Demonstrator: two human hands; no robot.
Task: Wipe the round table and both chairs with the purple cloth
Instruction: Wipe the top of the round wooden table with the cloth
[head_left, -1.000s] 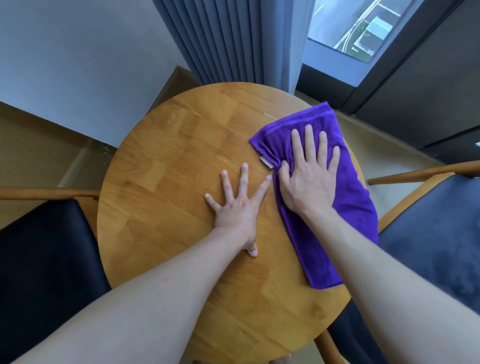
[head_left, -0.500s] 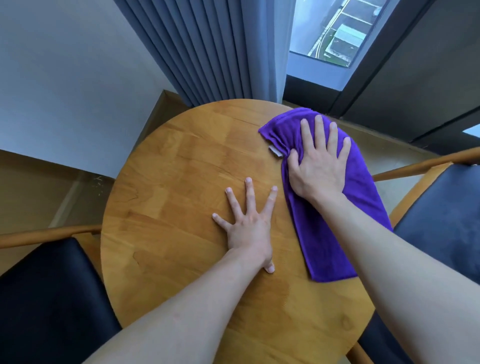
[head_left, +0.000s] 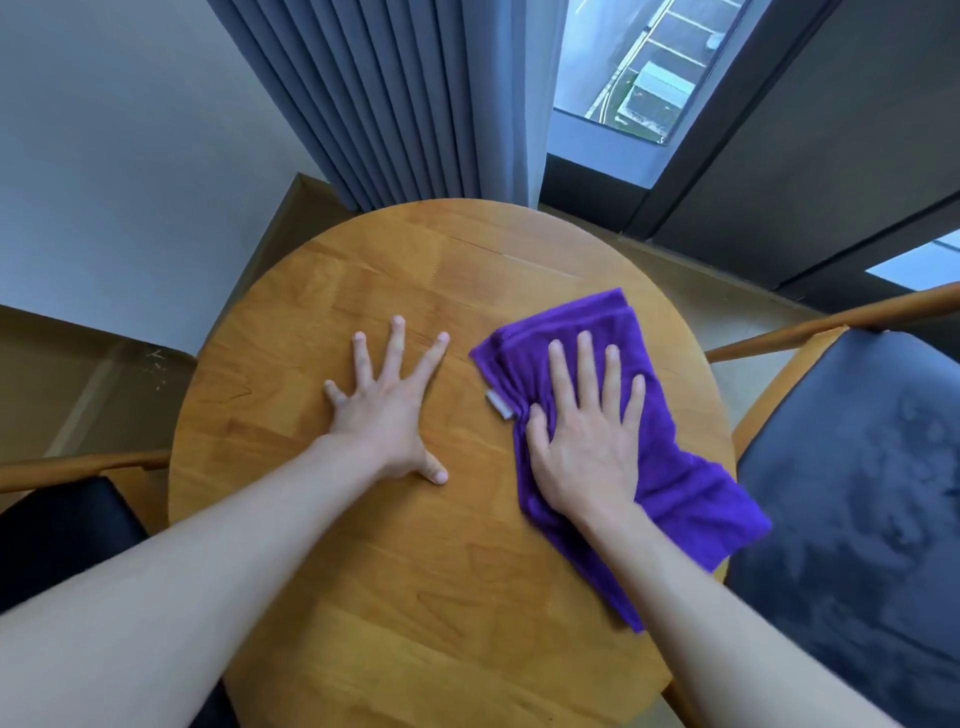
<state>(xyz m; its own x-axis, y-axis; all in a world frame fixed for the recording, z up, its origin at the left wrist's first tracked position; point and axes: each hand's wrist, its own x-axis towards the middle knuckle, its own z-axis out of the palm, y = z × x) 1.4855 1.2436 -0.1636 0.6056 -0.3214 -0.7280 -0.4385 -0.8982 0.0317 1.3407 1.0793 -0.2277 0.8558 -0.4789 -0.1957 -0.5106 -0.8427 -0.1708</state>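
The round wooden table (head_left: 322, 587) fills the middle of the view. A purple cloth (head_left: 691, 499) lies on its right half, one end hanging over the right edge. My right hand (head_left: 587, 431) presses flat on the cloth, fingers spread and pointing away from me. My left hand (head_left: 387, 410) rests palm down on the bare wood at the table's centre, fingers splayed, holding nothing. One chair with a dark seat (head_left: 862, 509) stands to the right, another (head_left: 57, 535) to the left.
Grey curtains (head_left: 405, 98) hang just behind the table's far edge, with a window (head_left: 639, 67) to their right. A white wall (head_left: 119, 150) stands at the left. The chairs' wooden arms (head_left: 831, 319) reach close to the table rim on both sides.
My right hand has slid the cloth back from the far right edge toward me. My left hand stays planted on the wood. The view has tilted upward.
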